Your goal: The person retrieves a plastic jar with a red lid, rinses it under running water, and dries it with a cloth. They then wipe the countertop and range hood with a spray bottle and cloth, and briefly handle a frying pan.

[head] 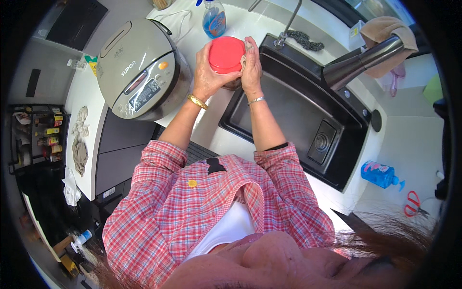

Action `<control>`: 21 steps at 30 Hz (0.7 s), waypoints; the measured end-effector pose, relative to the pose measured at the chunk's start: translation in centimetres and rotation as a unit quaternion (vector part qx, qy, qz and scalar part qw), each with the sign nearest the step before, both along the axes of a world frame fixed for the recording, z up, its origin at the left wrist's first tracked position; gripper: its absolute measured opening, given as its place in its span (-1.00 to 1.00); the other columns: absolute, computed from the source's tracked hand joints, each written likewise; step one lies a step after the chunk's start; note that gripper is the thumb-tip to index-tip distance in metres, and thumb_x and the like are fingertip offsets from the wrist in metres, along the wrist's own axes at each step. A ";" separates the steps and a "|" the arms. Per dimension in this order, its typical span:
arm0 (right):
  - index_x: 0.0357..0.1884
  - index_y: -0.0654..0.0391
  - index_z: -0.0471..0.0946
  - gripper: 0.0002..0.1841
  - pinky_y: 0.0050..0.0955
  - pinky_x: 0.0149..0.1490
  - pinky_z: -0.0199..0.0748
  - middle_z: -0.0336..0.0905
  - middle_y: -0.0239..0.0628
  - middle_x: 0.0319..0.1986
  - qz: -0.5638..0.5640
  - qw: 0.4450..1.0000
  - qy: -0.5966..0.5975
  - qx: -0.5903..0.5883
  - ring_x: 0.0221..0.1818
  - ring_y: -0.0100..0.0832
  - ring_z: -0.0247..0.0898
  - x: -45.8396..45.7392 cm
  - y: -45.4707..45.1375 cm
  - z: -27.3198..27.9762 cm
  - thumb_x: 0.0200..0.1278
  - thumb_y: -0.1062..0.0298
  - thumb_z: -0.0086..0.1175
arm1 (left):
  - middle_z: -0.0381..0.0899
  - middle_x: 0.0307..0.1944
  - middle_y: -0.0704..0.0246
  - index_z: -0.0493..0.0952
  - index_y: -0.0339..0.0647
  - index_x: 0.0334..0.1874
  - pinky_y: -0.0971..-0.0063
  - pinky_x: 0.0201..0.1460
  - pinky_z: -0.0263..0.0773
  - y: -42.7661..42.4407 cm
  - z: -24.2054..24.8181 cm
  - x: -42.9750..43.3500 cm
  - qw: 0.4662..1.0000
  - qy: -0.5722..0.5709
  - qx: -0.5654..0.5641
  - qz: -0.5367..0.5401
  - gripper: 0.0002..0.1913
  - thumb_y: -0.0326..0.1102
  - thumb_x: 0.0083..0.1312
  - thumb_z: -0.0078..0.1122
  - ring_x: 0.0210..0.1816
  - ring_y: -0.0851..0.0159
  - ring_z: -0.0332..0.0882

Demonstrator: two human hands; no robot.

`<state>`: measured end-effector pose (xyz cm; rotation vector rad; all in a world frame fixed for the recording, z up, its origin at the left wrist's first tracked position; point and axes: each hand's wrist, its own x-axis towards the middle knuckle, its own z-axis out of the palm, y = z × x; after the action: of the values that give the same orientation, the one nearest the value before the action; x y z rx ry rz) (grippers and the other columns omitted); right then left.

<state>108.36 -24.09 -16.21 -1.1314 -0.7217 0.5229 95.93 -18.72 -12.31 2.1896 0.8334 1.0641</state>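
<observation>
A round red lid (pixel 226 54) faces up between my hands, over the white counter at the sink's left corner. My left hand (pixel 206 74) wraps its left and near side, the thumb lying along the front edge. On the other side my right hand (pixel 252 67) presses a beige cloth (pixel 244 57) against the rim. Below the lid a brownish container (pixel 232 85) shows in part; my hands hide most of it. The black sink (pixel 285 104) lies just right of my right hand.
A Supor rice cooker (pixel 144 72) stands close on the left. Behind my hands is a spray bottle (pixel 214 21) of blue liquid. A thin faucet (pixel 279 41) and a thick dark faucet (pixel 361 63) draped with a towel (pixel 388 27) rise by the sink. Scissors (pixel 413 206) lie at right.
</observation>
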 end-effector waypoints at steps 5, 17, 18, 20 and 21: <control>0.34 0.20 0.32 -0.52 -0.47 0.14 0.40 0.56 -0.22 0.05 -0.066 0.997 0.034 -0.023 0.06 -0.42 0.48 -0.8 -0.9 -3.7 0.58 0.10 -0.27 | 0.29 0.22 0.04 0.10 -0.32 0.38 0.16 0.33 0.28 -0.3 0.0 -0.3 0.999 -0.011 -0.029 -0.012 0.23 -0.04 -0.36 0.70 0.24 -0.05 0.30; -0.25 -0.02 0.73 -0.83 -0.16 0.31 0.29 0.38 -0.12 0.24 -0.065 0.931 -0.356 -0.032 0.30 0.03 0.21 -1.6 -5.4 3.5 0.06 0.36 0.29 | 0.30 0.22 -0.04 0.09 -0.35 0.40 0.15 0.32 0.28 -3.0 -0.6 1.1 0.994 0.025 0.016 0.104 0.09 -0.08 -0.13 0.57 0.24 -0.08 0.32; -0.29 -0.05 0.74 -0.82 -0.11 0.34 0.25 0.33 -0.11 0.29 -0.054 0.929 -0.364 -0.035 0.33 0.10 0.14 -1.6 -5.4 3.8 -0.01 0.36 0.32 | 0.30 0.24 -0.01 0.11 -0.32 0.39 0.15 0.29 0.31 -3.0 -0.6 1.0 0.994 0.031 0.004 0.108 0.08 -0.07 -0.15 0.58 0.24 -0.08 0.33; -0.29 -0.05 0.74 -0.79 -0.11 0.31 0.29 0.35 -0.14 0.27 -0.043 0.925 -0.374 -0.044 0.28 0.08 0.21 -1.2 -5.3 4.1 -0.06 0.37 0.32 | 0.30 0.24 0.04 0.14 -0.26 0.39 0.17 0.24 0.39 -2.9 -0.5 0.8 0.992 0.051 -0.012 0.119 0.10 -0.02 -0.20 0.60 0.22 -0.06 0.38; -0.29 -0.05 0.74 -0.77 -0.11 0.30 0.31 0.35 -0.16 0.26 -0.046 0.926 -0.372 -0.041 0.25 0.07 0.24 -0.7 -5.4 4.0 -0.08 0.38 0.32 | 0.30 0.24 0.04 0.14 -0.26 0.39 0.17 0.24 0.38 -2.9 -0.4 0.8 0.993 0.047 -0.017 0.111 0.11 -0.01 -0.21 0.60 0.23 -0.06 0.37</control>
<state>107.69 -29.44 -12.17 -1.4466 -1.2997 0.0183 96.70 -21.64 -12.74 2.1702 1.1506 1.0476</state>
